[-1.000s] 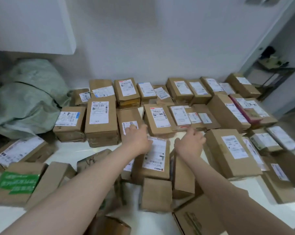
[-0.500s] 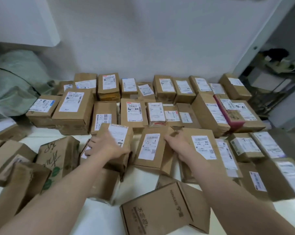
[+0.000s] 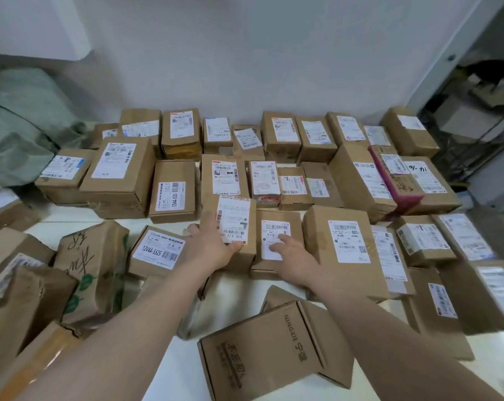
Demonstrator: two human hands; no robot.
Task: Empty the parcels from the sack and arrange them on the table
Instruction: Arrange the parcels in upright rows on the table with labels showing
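Observation:
Several brown cardboard parcels with white labels cover the white table (image 3: 169, 371) in rows. My left hand (image 3: 209, 247) grips the near end of a narrow labelled parcel (image 3: 236, 215) in the middle, thumb on its label. My right hand (image 3: 294, 259) rests with straight fingers on the label of the smaller parcel (image 3: 277, 227) just to the right of it. The green sack (image 3: 16, 134) lies slumped at the far left against the wall.
A jumble of unsorted parcels (image 3: 91, 264) lies at the near left, and a flat box printed with characters (image 3: 262, 351) lies near the front. A pink-edged box (image 3: 398, 180) sits at the right. A doorway with a metal rack (image 3: 476, 134) opens at the far right.
My left hand has slid its parcel rightward and further back beside the small parcel. My right hand has shifted from that parcel's right edge onto its label. The view has turned slightly left.

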